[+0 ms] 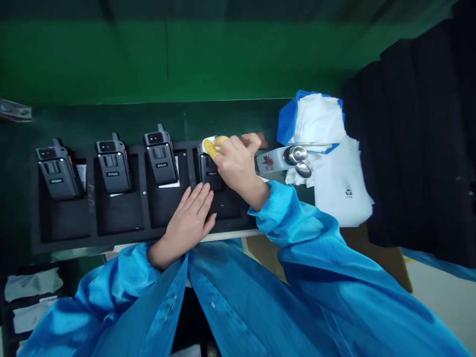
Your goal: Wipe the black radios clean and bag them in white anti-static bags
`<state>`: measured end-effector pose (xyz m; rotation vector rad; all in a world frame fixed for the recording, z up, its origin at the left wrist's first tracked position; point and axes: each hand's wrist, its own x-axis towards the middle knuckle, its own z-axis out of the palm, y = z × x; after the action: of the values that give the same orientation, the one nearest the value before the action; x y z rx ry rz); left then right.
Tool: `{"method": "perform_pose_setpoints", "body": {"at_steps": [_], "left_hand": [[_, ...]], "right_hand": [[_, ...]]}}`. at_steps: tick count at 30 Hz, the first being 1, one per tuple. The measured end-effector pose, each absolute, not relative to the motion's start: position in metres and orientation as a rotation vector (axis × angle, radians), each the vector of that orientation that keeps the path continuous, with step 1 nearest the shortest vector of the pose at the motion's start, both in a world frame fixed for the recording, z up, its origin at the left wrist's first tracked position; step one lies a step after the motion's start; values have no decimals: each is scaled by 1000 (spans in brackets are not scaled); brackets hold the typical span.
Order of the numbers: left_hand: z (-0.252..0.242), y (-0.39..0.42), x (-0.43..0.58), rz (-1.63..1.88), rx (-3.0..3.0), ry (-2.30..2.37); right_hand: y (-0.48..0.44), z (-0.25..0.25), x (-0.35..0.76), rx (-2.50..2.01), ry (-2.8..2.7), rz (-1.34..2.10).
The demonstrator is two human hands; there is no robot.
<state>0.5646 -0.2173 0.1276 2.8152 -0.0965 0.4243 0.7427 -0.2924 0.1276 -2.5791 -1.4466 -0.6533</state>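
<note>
My right hand (238,161), with yellow finger cots on two fingers, is closed on a small white wipe (208,141) and presses it to the top of a dark handset (210,173). That handset lies in a compartment of a black foam tray (92,198); the hand hides part of it. My left hand (191,213) is flat, fingers stretched out, resting by the handset's lower end and the tray's front part. Whether its fingertips touch the handset I cannot tell. Three similar handsets, a far-left one (59,176), a second (113,166) and a third (161,161), lie in the other compartments, backs up.
Right of my right hand is a pale bottle (269,161) with a flower print and metal cap. Behind it a blue box (286,121) holds white wipes. White plastic bags (342,193) lie beside it. Black foam blocks (420,139) rise at the right; a green panel (223,59) stands behind.
</note>
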Motion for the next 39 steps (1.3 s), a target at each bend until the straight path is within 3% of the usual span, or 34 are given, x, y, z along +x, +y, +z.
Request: {"method": "perform_pose_setpoints", "body": {"at_steps": [12,20,39], "left_hand": [[124,-216,564,339,2737,-90],[126,-216,565,367,2755,-102],[125,-215,565,318,2741,-77]], "right_hand": [[-339,125,721,-2712,-1136,-680],[-333,122,697,-2482,-1571,-614],[-349,117,690,-2625,-1420,-674]]}}
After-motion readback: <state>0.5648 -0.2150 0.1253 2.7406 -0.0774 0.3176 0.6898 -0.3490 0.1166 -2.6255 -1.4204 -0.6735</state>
